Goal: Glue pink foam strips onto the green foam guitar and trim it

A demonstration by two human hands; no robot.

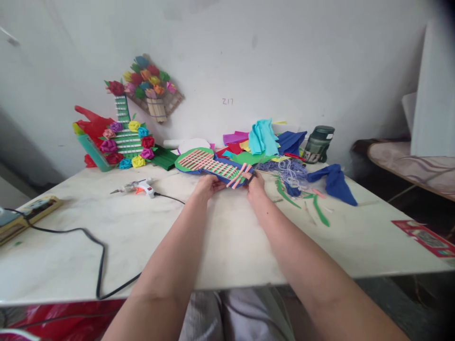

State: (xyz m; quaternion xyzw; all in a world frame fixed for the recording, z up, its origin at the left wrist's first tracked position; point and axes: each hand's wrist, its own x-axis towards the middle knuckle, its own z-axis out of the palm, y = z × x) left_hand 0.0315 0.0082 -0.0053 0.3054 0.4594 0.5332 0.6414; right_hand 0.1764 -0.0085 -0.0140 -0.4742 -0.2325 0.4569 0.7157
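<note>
The person's left hand (209, 185) and right hand (256, 184) are set a little apart, both gripping a paper guitar (199, 160) at the front of their reach. The left hand holds its near edge by the neck, with fingers partly hidden; the right hand holds the narrow end. The guitar's long axis runs left to right, slanting so that the right end sits nearer the person. The wide body points left, extending beyond the left hand; the narrow end, bearing crossed pink sticks (239, 175), points right. From where I stand, I cannot tell whether its underside touches the worktop (231, 237).

Right of the right hand lies a tangle of yarn (291, 173); coloured paper (263, 137) is heaped behind. A dark bottle (319, 144) stands upright farther right. Left of the left hand, well apart, a glue gun (144, 188) lies with its nozzle facing left. Beyond it stands a flower-trimmed guitar (128, 137).
</note>
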